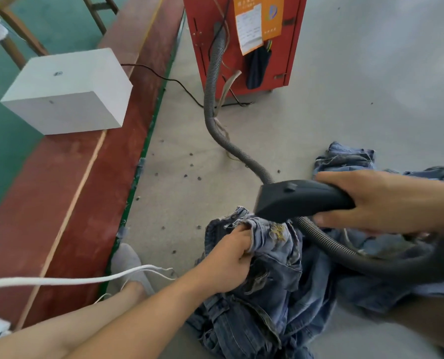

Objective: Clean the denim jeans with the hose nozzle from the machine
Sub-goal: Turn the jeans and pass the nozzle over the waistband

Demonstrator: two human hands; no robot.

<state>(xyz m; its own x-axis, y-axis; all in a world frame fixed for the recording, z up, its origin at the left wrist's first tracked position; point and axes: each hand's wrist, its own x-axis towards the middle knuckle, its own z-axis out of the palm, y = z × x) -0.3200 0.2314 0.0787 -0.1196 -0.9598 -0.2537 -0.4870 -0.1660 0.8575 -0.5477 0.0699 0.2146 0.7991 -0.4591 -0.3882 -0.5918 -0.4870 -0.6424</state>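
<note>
A pile of blue denim jeans [275, 294] lies on the grey floor at the lower middle. My left hand [228, 260] grips a bunched fold of the jeans near a yellow embroidered patch. My right hand [381, 200] holds the black hose nozzle [298, 198] by its handle, with the nozzle's mouth just above that fold. A grey ribbed hose [213, 84] runs from the nozzle up to the red machine [244, 40] at the top middle and also loops over the jeans at the right.
More jeans [345, 156] lie at the right. A white box [68, 92] sits on a red strip [68, 203] at the left. A black cable [174, 81] crosses the floor to the machine. A white cord [73, 280] passes over a grey shoe [130, 265].
</note>
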